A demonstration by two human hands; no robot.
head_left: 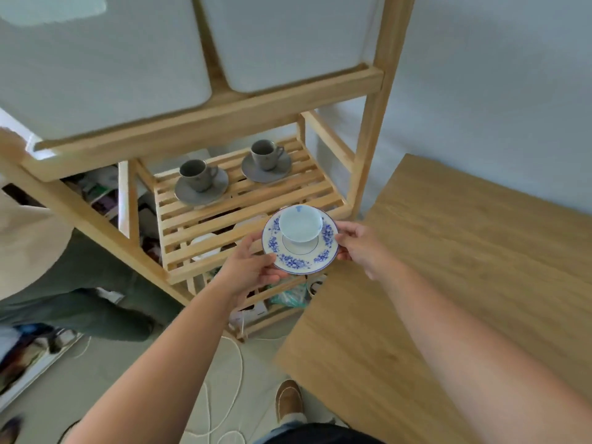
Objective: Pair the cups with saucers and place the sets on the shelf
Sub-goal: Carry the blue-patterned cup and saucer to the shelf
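Observation:
A white cup stands upright on a white saucer with blue flowers. Both hands carry this set in the air, just in front of the slatted wooden shelf. My left hand grips the saucer's near-left rim. On the opposite rim my right hand pinches the saucer. Two grey cups sit on grey saucers at the back of the shelf, one on the left and one on the right.
A wooden table fills the right side, close to the shelf's right post. Two white boxes sit on the tier above. Another person's legs are at the left. White cord lies on the floor near my shoe.

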